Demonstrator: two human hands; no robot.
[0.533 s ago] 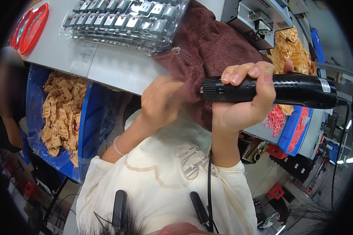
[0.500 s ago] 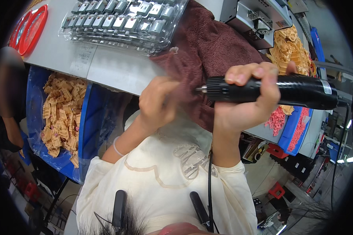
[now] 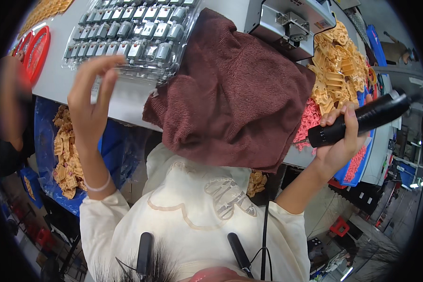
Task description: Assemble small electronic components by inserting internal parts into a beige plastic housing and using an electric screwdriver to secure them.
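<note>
My right hand [image 3: 345,136] is wrapped around a black electric screwdriver [image 3: 369,117], whose thin bit points left above a heap of small pink parts [image 3: 309,123]. Raised at the left, my left hand [image 3: 91,101] holds nothing; its thumb and forefinger are apart, somewhat smeared by motion. It is nearest the front edge of a clear plastic tray [image 3: 141,74], which carries rows of small silver motors [image 3: 113,49]. Between my two hands a dark brown towel [image 3: 239,94] lies spread over the table and hangs off its front edge.
A grey metal machine [image 3: 286,28] stands behind the towel. Yellow plastic parts [image 3: 338,70] are heaped to its right. A blue bin [image 3: 47,155] of similar yellow parts [image 3: 66,160] sits below the table at left. Red-rimmed baskets [image 3: 40,51] and another person's arm [image 3: 14,108] are further left.
My left hand has let go of the towel and moved left toward the motor tray. The towel now lies spread out. My right hand has moved right and lower with the electric screwdriver.
</note>
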